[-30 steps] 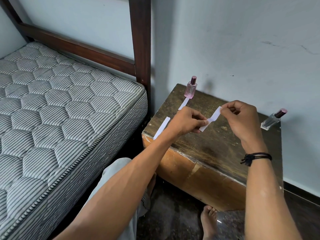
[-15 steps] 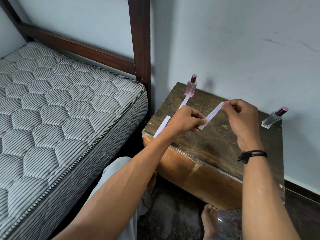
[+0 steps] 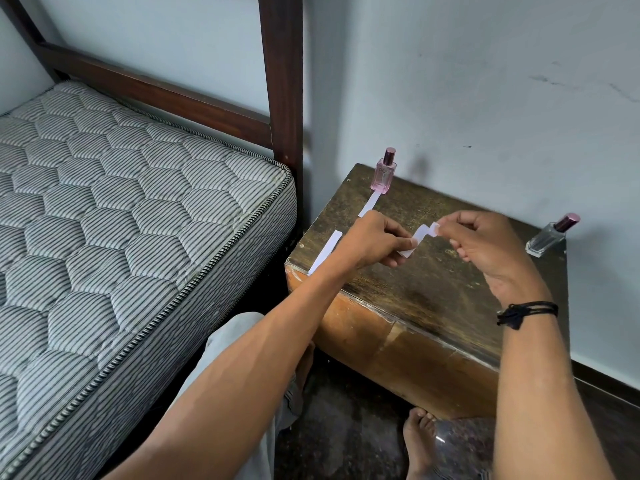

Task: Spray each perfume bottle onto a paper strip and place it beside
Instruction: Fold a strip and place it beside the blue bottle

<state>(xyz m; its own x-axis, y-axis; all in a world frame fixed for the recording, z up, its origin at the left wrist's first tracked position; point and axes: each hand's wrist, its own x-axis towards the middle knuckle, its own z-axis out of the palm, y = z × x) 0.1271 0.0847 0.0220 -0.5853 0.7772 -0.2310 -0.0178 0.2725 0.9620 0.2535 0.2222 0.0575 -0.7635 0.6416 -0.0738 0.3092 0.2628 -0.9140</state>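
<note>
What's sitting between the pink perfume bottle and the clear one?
In the head view, the left hand and right hand pinch a bent paper strip there, above the wooden table.

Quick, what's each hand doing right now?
Left hand: pinching one end of the paper strip.
Right hand: pinching the other end of it.

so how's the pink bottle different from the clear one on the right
The pink bottle has rosy glass; the clear bottle looks colourless to grey. The pink bottle stands far left with a paper strip lying at its base; the clear bottle stands far right with no strip beside it. Both have dark pink caps.
</note>
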